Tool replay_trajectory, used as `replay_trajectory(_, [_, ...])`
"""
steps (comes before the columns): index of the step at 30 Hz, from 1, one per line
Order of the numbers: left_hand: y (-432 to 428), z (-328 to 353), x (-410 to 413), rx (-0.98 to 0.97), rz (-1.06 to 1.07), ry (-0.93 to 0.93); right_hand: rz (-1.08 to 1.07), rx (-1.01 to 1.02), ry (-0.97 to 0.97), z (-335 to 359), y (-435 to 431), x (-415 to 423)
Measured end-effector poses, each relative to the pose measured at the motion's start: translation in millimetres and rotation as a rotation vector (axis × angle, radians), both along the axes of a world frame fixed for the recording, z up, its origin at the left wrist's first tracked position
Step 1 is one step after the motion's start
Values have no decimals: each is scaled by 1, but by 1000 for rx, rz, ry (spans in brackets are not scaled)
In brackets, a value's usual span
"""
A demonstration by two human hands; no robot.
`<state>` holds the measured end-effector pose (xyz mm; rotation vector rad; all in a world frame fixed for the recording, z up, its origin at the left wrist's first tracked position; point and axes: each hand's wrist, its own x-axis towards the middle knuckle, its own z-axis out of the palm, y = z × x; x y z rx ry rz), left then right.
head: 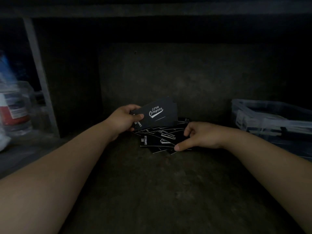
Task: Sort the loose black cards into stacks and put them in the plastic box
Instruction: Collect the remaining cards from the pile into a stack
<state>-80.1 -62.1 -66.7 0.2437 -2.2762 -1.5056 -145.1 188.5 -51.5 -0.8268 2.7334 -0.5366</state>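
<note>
Gathering step: left hand (123,119) gripped the stack (159,114); right hand (201,136) pinched a loose card (166,140). Next: lift it onto the stack, edges squared.

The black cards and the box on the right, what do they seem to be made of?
The held cards look like thin matte card stock, probably paper: stiff, dull black, white print. The loose cards show pale cut edges. The box looks like clear, faintly glossy hard plastic: its contents show through the walls. Dim light leaves both uncertain.
</note>
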Motion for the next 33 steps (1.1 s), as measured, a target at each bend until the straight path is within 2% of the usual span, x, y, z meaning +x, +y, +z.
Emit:
replay_trajectory(4, [0,2,1,-12,-4,-22,8,20,-70,8,6,-2])
replay_trajectory(8, [0,1,3,-9,-13,-70,15,-192,-486,20,14,3])
replay_trajectory(11, [2,5,8,29,-73,-119,131,-313,-629,25,18,7])
replay_trajectory(13, [6,7,12,30,-128,-131,164,-415,-561,22,14,7])
replay_trajectory(17, [10,3,11,98,-122,-115,8,-723,-181,2,3,-7])
replay_trajectory(19, [8,4,10,225,-159,-153,-47,-759,-54,-7,-1,-10])
replay_trajectory(21, [4,7,11,281,-218,-185,-62,-796,-19,-14,-5,-10])
replay_trajectory(25, [7,3,10,-38,-195,-187,-67,-881,-58,-20,-13,-14])
replay_trajectory(28, [6,1,6,-53,-124,-114,-78,-793,118,-25,-11,-22])
replay_trajectory(30, [2,4,6,-10,-73,-67,-48,-606,270,-23,-9,-19])
replay_trajectory(31, [1,5,6,20,-49,-38,-32,-497,304,-22,-8,-16])
replay_trajectory(33, [-3,6,4,95,-5,32,-26,-292,220,-21,-9,-11])
